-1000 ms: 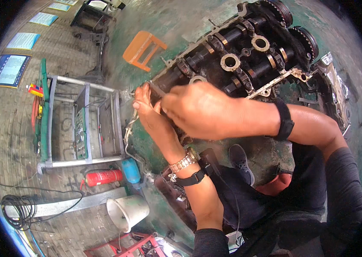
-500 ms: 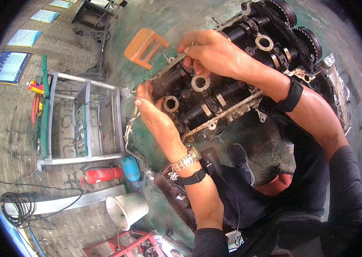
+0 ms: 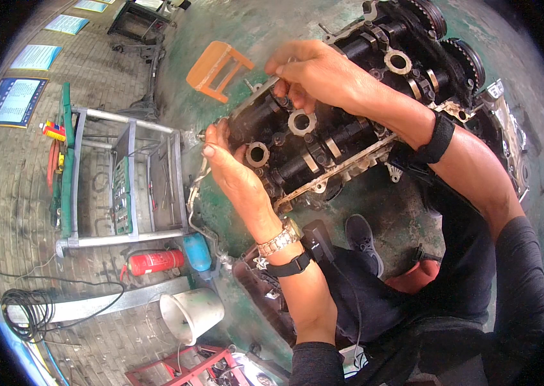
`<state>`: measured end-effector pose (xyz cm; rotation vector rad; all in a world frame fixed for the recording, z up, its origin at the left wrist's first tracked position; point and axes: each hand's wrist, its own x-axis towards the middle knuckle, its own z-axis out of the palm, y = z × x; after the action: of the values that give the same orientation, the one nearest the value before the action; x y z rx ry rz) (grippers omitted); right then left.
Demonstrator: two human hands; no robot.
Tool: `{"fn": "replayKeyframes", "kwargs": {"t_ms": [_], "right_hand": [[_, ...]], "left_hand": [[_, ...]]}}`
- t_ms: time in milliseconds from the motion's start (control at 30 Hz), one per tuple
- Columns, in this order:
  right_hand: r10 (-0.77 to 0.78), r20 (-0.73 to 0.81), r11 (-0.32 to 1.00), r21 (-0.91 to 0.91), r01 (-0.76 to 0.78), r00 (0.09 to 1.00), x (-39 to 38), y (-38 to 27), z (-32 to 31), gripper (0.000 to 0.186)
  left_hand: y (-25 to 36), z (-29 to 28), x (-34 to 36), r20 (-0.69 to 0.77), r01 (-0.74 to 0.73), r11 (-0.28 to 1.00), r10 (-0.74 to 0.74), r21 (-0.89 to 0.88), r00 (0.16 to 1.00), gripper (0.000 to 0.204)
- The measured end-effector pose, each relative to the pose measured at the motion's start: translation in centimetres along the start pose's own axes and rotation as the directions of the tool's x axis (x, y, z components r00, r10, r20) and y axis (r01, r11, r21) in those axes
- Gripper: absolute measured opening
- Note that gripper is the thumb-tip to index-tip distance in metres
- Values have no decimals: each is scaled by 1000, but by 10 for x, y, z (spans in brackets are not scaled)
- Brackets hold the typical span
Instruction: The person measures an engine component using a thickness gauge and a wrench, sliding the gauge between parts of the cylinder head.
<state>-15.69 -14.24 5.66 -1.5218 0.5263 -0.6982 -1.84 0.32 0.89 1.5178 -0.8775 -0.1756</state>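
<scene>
A long engine cylinder head [image 3: 298, 190], dark and oily inside with a pale metal rim, lies in front of me. Camshafts [image 3: 314, 157] run along it between round, pale rings. At its left end, my left hand [image 3: 236, 177] has its fingers bent over the end wall, thumb on the inner side. My right hand [image 3: 317, 74] is over the far long edge, fingers curled and thumb pressed toward the index finger. Whatever it pinches is hidden, and its fingertips are slightly blurred. Two toothed wheels [image 3: 468, 64] sit at the far right end.
An orange stool [image 3: 217, 71] stands beyond the head. To the left is a metal-framed cart [image 3: 124, 241] with a green tool case [image 3: 121, 193]. A red fire extinguisher [image 3: 155, 262], a blue bottle [image 3: 197, 252], a white bucket [image 3: 182, 318] and a coiled black cable [image 3: 27, 309] lie nearer.
My right hand has shifted very slightly up and left, its fingers still curled at the far edge. My left hand stays on the end of the cylinder head.
</scene>
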Motion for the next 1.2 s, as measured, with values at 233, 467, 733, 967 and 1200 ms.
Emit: {"fn": "replayKeyframes", "kwargs": {"t_ms": [233,467,733,967,1200], "right_hand": [[36,19,998,53,-37,999,9,5,-3,36],[75,2,992,99,-75,997,14,6,-1,39],[12,26,997,79,-14,1000,15,8,-4,32],[16,8,998,55,-16,1000,17,9,-3,31],[20,23,999,46,-21,1000,17,7,-3,31]], "left_hand": [[-3,-1,1,-3,4,1000,-4,-11,1000,95],[-6,0,2,-16,16,1000,-16,-5,1000,93],[-2,-1,0,-20,17,1000,-17,-18,1000,93],[-4,0,2,-35,32,999,-33,-36,999,97],[-5,0,3,-19,-8,1000,7,-25,1000,98]]}}
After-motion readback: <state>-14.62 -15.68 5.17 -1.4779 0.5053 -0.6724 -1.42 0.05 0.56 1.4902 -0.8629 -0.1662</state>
